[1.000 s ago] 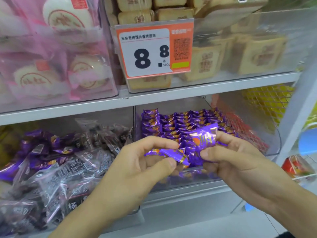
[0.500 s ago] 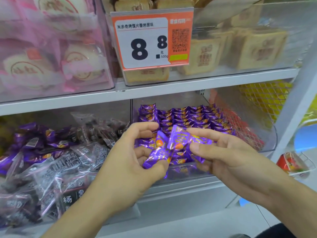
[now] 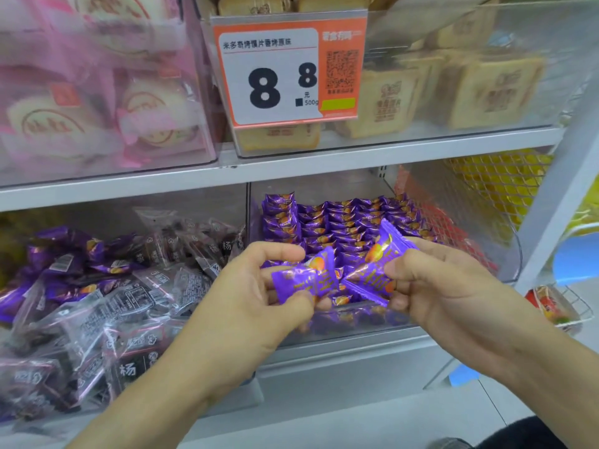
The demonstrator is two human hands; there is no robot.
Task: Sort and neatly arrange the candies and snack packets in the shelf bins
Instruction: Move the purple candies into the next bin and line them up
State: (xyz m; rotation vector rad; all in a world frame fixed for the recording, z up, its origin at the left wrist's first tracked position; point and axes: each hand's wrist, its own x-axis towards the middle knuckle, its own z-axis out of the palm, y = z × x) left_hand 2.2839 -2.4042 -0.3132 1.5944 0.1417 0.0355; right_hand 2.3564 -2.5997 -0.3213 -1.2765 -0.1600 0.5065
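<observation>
Head view of two shelf tiers. Left hand (image 3: 259, 306) pinches one purple candy packet (image 3: 304, 281) between thumb and curled fingers; right hand (image 3: 444, 293) likewise clamps a second purple packet (image 3: 377, 270), tilted with its upper end toward 1 o'clock. The two packets lie just beside each other, held in front of and slightly above the front lip of the clear middle bin (image 3: 356, 322). Inside that bin, at 12 o'clock from the hands, matching purple candies stand in neat rows (image 3: 340, 222). At 9 o'clock, the neighbouring bin holds a loose heap of dark translucent snack packets (image 3: 129, 303) mixed with stray purple candies (image 3: 64, 244). Upper tier: pink-wrapped round cakes (image 3: 97, 102) at 10 o'clock, tan square toast packets (image 3: 486, 92) at 1 o'clock, with an orange-and-white price tag (image 3: 288, 69) reading 8.8 between them. At 3 o'clock, a red and yellow mesh-fronted bin (image 3: 486, 196) adjoins the white shelf upright (image 3: 557, 202).
</observation>
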